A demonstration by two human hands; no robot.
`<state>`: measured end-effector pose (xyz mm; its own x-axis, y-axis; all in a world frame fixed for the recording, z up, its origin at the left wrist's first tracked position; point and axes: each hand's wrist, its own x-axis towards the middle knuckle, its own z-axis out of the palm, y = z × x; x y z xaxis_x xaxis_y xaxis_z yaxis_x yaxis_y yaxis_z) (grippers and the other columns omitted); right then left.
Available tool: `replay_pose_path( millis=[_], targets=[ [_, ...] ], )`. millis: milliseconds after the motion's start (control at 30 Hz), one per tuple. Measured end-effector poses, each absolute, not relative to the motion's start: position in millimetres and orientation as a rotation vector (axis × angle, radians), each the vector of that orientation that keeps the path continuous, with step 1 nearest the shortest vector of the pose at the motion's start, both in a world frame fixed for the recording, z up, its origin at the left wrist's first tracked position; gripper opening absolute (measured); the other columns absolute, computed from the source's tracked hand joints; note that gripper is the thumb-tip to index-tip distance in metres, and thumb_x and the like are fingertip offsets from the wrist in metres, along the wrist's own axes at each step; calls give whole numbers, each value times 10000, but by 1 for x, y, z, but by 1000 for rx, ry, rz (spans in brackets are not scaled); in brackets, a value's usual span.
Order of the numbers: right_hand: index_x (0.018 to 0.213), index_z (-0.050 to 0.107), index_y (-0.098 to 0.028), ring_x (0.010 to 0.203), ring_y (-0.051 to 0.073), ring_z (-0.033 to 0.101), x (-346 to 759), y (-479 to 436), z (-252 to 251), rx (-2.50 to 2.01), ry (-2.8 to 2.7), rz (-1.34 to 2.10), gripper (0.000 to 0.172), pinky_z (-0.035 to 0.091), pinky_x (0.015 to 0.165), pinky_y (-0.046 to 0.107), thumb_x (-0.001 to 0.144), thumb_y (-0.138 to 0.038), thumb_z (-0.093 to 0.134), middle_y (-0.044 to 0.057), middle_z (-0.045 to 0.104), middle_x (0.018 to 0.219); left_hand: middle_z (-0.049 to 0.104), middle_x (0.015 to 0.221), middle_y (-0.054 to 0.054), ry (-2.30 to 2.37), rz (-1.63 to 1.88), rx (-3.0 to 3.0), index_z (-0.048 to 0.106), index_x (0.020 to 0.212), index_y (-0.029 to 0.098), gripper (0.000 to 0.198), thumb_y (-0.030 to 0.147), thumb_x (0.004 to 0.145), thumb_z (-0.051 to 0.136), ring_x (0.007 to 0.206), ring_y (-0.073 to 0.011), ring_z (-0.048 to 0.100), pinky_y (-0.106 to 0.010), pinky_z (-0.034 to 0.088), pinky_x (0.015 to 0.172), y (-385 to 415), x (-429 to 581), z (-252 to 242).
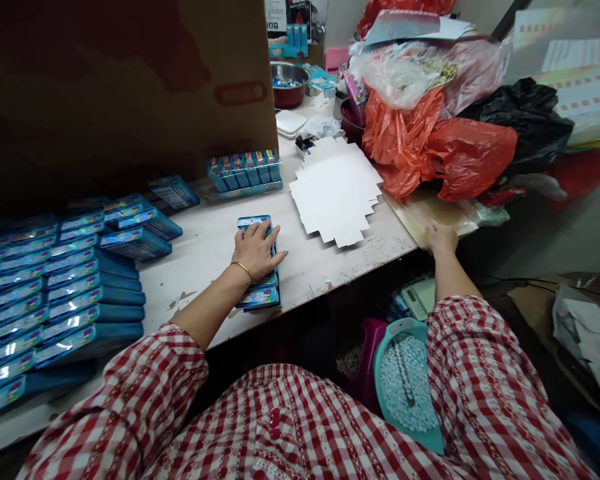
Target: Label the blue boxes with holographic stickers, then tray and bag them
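My left hand point(257, 252) lies with fingers spread on top of a row of small blue boxes point(258, 298) near the table's front edge. Its palm covers the middle of that row. Off to the right, my right hand point(441, 238) has its fingers closed at the front edge of a stack of clear, yellowish plastic sheets point(411, 212). Motion blurs the sheets, and red bags lie over their back part. Between my hands rests a fanned pile of white card point(336, 192). Behind my left hand stands a display tray filled with blue boxes point(245, 175).
Many blue boxes point(75, 287) stand in rows at the left, before a big brown carton point(130, 87). Red bags point(470, 157) and a black bag point(520, 127) crowd the back right. Below the table edge sits a teal basin of pale beads point(407, 383). A metal bowl point(289, 93) stands behind.
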<state>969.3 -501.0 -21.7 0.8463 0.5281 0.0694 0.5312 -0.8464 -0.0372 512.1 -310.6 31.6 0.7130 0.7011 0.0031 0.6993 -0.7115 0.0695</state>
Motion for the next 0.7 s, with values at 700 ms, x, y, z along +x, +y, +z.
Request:
replay_pose_path(
  millis=[700],
  targets=[
    [550, 569, -171, 518, 90, 434, 735, -408, 88, -1759, -1469, 198, 310, 333, 529, 234, 673, -423, 702, -26, 561, 538, 632, 1041, -113, 708, 700, 2004, 473, 1271, 185, 706, 459, 669, 719, 752, -172, 627, -311, 499, 696, -355, 533, 42]
  ],
)
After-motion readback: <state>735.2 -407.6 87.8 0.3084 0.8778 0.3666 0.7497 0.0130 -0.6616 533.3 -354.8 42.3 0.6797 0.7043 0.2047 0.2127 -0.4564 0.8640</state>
